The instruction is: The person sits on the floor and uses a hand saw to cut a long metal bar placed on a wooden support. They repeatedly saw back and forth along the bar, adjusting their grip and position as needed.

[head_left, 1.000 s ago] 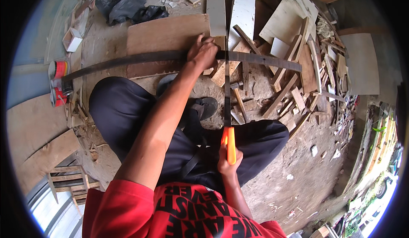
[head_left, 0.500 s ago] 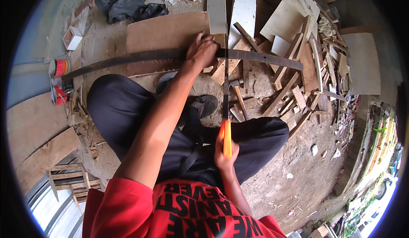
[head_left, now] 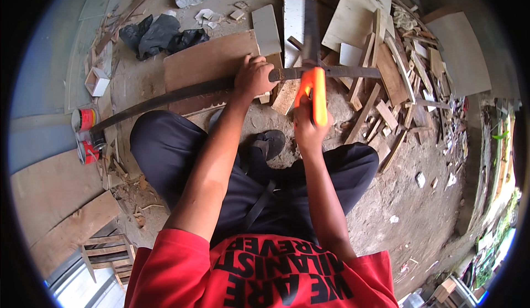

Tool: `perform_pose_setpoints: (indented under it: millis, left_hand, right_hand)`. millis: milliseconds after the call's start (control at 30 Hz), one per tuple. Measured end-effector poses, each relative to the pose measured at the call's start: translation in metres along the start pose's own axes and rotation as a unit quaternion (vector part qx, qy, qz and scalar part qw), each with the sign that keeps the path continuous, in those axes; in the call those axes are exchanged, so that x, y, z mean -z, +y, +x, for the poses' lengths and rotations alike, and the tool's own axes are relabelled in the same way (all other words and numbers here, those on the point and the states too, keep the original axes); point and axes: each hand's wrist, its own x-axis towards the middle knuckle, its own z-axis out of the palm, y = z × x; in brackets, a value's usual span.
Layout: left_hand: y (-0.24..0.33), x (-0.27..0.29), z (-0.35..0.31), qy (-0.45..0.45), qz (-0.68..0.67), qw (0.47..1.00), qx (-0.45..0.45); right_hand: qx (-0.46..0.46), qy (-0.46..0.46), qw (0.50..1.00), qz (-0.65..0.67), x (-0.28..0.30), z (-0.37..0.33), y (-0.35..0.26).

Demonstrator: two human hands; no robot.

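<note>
One long dark strip point(head_left: 212, 85) under my left hand point(head_left: 254, 78), one orange-handled saw point(head_left: 319, 101) in my right hand point(head_left: 311, 129).
At far left the strip ends near red cans point(head_left: 85, 119); by a brown board point(head_left: 204, 58) my left hand curls over it, gripping. Next, my right hand is closed round the saw's handle, blade pointing away from me across the strip. Scrap wood point(head_left: 393, 80) lies farther right.

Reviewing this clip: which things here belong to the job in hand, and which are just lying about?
In use:
- orange-handled saw, gripped by the right hand
- long dark strip, held by the left hand

Apparently just lying about:
- black plastic bag
- scrap wood
- small white box

Unclear: brown board next to the left hand.
</note>
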Motion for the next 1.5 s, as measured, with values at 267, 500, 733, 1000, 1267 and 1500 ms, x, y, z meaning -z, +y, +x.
perform_pose_setpoints:
  millis: [267, 500, 733, 1000, 1267, 1500]
  left_hand:
    - [-0.003, -0.001, 0.0, 0.011, -0.023, 1.0, -0.011]
    - [-0.01, -0.004, 0.013, 0.036, -0.276, 0.953, 0.117]
    - [-0.01, -0.003, 0.019, 0.003, -0.371, 0.91, 0.185]
    - [-0.023, -0.008, 0.013, 0.008, -0.277, 0.95, 0.145]
    - [-0.047, -0.015, 0.019, 0.07, -0.548, 0.818, 0.163]
    - [-0.011, 0.0, 0.006, 0.069, -0.302, 0.949, 0.058]
  right_hand:
    - [-0.026, 0.059, 0.988, -0.138, 0.099, -0.102, 0.015]
    - [0.01, 0.012, 0.985, -0.17, 0.112, -0.114, 0.017]
    - [-0.007, 0.024, 0.993, -0.119, 0.098, -0.097, 0.021]
    - [-0.086, -0.007, 0.994, -0.062, 0.1, -0.105, 0.035]
    - [-0.039, -0.025, 0.997, -0.059, 0.094, -0.1, 0.021]
    - [-0.078, -0.025, 0.994, -0.074, 0.098, -0.101, 0.028]
